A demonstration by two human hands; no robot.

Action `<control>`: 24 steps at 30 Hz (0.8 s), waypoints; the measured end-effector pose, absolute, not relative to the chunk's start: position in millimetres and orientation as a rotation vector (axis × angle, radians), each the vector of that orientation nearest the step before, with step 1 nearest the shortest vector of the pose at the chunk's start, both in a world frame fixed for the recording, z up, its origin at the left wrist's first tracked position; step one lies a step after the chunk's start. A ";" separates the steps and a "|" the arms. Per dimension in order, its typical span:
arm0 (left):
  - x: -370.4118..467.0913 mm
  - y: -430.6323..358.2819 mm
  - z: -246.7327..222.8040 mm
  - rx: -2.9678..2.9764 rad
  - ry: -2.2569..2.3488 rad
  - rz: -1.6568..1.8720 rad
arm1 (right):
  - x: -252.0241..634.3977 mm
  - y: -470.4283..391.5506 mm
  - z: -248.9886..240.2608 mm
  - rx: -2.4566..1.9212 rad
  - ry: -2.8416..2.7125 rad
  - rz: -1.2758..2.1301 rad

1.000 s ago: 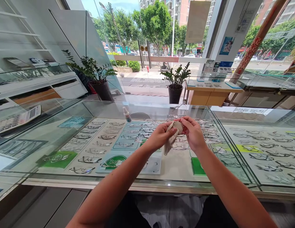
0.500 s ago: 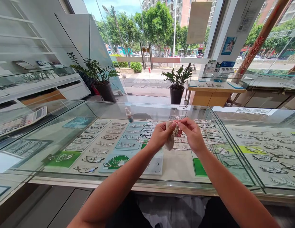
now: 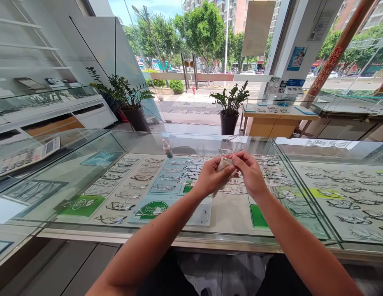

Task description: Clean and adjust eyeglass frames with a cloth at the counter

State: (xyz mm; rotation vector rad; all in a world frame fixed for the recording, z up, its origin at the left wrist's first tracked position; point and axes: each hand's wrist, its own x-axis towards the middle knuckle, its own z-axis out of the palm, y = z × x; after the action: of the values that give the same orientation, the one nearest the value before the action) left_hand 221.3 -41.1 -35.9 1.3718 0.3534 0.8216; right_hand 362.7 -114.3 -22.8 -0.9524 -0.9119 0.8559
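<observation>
Cloth (image 3: 224, 163), one pale piece, sits bunched at the left hand (image 3: 213, 176), its thumb laid across it and its fingers folded behind, so I read that grip as closed around the fabric. I count two hands, both raised over the case, side by side. On the right hand (image 3: 247, 169), thumb and fingers are drawn narrow, their tips touching the cloth's far right edge; what is pinched between them I cannot tell. The cloth therefore lies between the two sets of fingers, with a loose corner hanging below the left ones.

Nearest me, below the hands, I have two dark-clad legs (image 3: 169, 275) and the near rim of one glass case (image 3: 222, 247). Inside it, near, I count one green card (image 3: 82, 205) at left and one (image 3: 258, 216) at right. Rows of glasses (image 3: 142, 177) spread beyond these, too many for me to count. Just past the fingertips one thin wire frame (image 3: 234, 139) shows; whether a hand holds it, I cannot tell. One spray bottle (image 3: 167, 149) stands on the glass to the far left of the hands.

Farther off I count two potted plants (image 3: 229, 122), left and right, then one wooden table (image 3: 270, 128) at far right. Beyond the window, green trees (image 3: 206, 31) line a street.
</observation>
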 end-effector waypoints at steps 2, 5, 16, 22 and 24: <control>222.9 -42.2 -36.1 1.336 0.358 0.863 | 359.3 -114.5 -24.1 -0.935 -0.923 0.878; 225.0 -43.4 -35.8 1.334 0.379 0.906 | 355.2 -114.7 -25.2 -0.885 -0.930 0.891; 221.5 -28.8 -32.1 1.219 0.552 0.936 | 378.8 -115.3 -16.1 -0.881 -0.880 0.728; 214.9 -19.0 -22.9 1.148 0.602 1.026 | 381.4 -116.5 -14.3 -0.901 -0.888 0.700; 210.5 -13.5 -17.1 1.162 0.608 1.056 | 380.9 -116.2 -15.3 -0.908 -0.900 0.692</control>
State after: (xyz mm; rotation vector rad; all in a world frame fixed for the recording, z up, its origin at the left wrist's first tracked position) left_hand 210.5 -13.5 -17.1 1.1625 0.6078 1.0563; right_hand 380.9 -116.2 -15.3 -0.9080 -0.9003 0.6921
